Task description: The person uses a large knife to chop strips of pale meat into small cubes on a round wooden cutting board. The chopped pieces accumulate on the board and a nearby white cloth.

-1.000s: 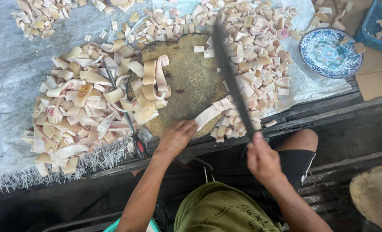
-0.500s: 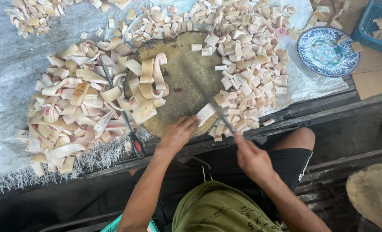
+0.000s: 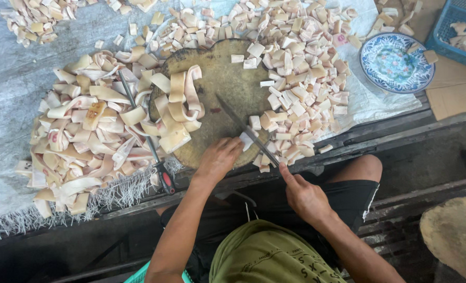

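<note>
Since the earlier frames the long knife [image 3: 246, 131] has been swinging down from a raised, upright position and is now lying low across the round chopping block [image 3: 217, 99], its blade slanting from far left to near right. The right hand [image 3: 306, 196] is closing around the handle, forefinger extending along it. The left hand [image 3: 218, 157] is curling, fingertips pressing down a pale strip [image 3: 246, 140] at the block's near edge, just beside the blade. The strip is smooth, cream-coloured and rubbery-looking. Long curling strips [image 3: 91, 136] of the same material are heaping on the left; small square cut pieces [image 3: 296, 89] are spreading on the right. A second red-handled knife [image 3: 148, 141] is resting among the strips. Everything is lying on a grey woven sheet [image 3: 18, 78] with a frayed near edge, over dark wooden planks [image 3: 379, 136]. A blue patterned plate [image 3: 398, 63] is sitting far right.
</note>
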